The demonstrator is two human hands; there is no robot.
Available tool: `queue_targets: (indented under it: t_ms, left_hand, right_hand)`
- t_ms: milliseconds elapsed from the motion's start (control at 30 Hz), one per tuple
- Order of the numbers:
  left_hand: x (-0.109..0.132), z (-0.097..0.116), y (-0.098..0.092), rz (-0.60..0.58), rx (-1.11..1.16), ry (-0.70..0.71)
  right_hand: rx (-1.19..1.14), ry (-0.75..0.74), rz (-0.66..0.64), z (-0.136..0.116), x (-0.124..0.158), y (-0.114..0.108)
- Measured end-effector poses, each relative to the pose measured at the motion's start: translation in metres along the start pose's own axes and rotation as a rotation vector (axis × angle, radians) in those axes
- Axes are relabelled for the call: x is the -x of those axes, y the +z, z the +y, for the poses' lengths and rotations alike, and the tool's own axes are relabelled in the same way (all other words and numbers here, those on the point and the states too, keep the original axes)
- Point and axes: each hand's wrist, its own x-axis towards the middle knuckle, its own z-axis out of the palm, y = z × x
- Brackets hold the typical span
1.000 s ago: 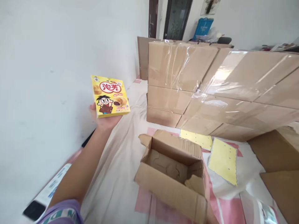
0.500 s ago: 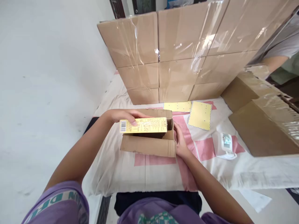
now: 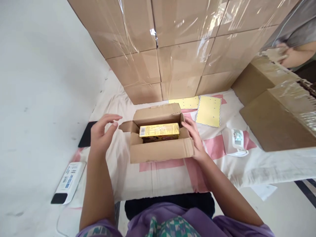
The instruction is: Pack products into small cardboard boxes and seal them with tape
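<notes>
In front of me stands an open cardboard box (image 3: 161, 152) with its flaps spread. Inside it sits a small yellow carton (image 3: 159, 130), barcode end to the left, standing on edge. My right hand (image 3: 195, 135) grips the box's right end, fingers over the flap and side. To the left of the box, my left hand (image 3: 105, 131) is in the air with nothing in it, thumb and fingers apart, close to the left flap but not touching it.
Taped cardboard boxes (image 3: 182, 59) form a wall at the back. Yellow scalloped cards (image 3: 208, 112) and a white tape dispenser (image 3: 235, 142) lie right. More boxes (image 3: 278, 121) stand farther right, near another person's hand (image 3: 283, 54). A white power strip (image 3: 70, 181) and black pad (image 3: 86, 134) lie left.
My left hand has let go of the yellow carton, which has gone down into the box, and has moved left. My right hand stays on the box. The view has tilted downward.
</notes>
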Motion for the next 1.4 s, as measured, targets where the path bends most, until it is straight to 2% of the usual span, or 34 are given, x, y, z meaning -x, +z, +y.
queue_targets:
  t_ms: [33, 67, 133, 233, 333, 433, 500, 567, 667, 800, 1000, 1067, 1133, 1167, 1233, 1267, 1333, 1400]
  left_hand:
    - [0.011, -0.006, 0.000, 0.028, -0.014, 0.024]
    - [0.019, -0.010, 0.001, 0.005, -0.052, 0.053]
    - [0.029, -0.011, 0.007, -0.095, -0.183, 0.131]
    - [0.026, 0.001, 0.017, -0.220, -0.382, 0.217]
    - [0.016, 0.013, 0.027, -0.312, -0.453, 0.164]
    - [0.014, 0.006, 0.036, -0.358, -0.280, 0.081]
    - [0.019, -0.008, 0.045, -0.307, -0.013, 0.009]
    - [0.026, -0.024, 0.054, -0.230, 0.214, -0.068]
    - [0.037, -0.035, 0.067, -0.175, 0.329, -0.094]
    - [0.047, -0.030, 0.079, -0.022, 0.388, -0.109]
    - [0.054, -0.025, 0.091, 0.134, 0.457, -0.170]
    - [0.053, -0.031, 0.089, 0.222, 0.487, -0.166]
    - [0.052, -0.040, 0.080, 0.294, 0.481, -0.235]
    - [0.052, -0.045, 0.075, 0.284, 0.476, -0.306]
    - [0.055, -0.053, 0.065, 0.170, 0.509, -0.442]
    - [0.057, -0.055, 0.062, 0.113, 0.546, -0.460]
    - [0.061, -0.052, 0.061, 0.100, 0.609, -0.331]
    - [0.064, -0.044, 0.065, 0.123, 0.559, -0.098]
  right_hand:
    - [0.019, -0.011, 0.004, -0.005, -0.002, -0.007]
    - [0.056, -0.018, 0.001, -0.012, -0.006, -0.014]
    - [0.223, -0.009, -0.055, -0.033, -0.018, -0.027]
    - [0.610, -0.004, -0.237, -0.070, -0.043, -0.036]
    - [0.885, -0.021, -0.365, -0.093, -0.067, -0.034]
    - [0.923, 0.070, -0.517, -0.092, -0.084, -0.035]
    - [0.788, 0.167, -0.644, -0.086, -0.091, -0.043]
    - [0.635, 0.236, -0.700, -0.081, -0.092, -0.053]
    - [0.626, 0.225, -0.660, -0.082, -0.086, -0.058]
    - [0.697, 0.165, -0.603, -0.089, -0.076, -0.048]
    - [0.333, 0.391, -0.423, -0.087, -0.076, -0.046]
    - [0.234, 0.406, -0.333, -0.080, -0.071, -0.047]
    - [0.155, 0.411, -0.221, -0.071, -0.061, -0.045]
    - [0.127, 0.423, -0.171, -0.066, -0.055, -0.043]
    - [0.097, 0.457, -0.100, -0.057, -0.043, -0.038]
    - [0.084, 0.475, -0.080, -0.054, -0.038, -0.035]
    - [0.052, 0.502, -0.044, -0.050, -0.032, -0.028]
    - [0.013, 0.503, -0.001, -0.050, -0.027, -0.024]
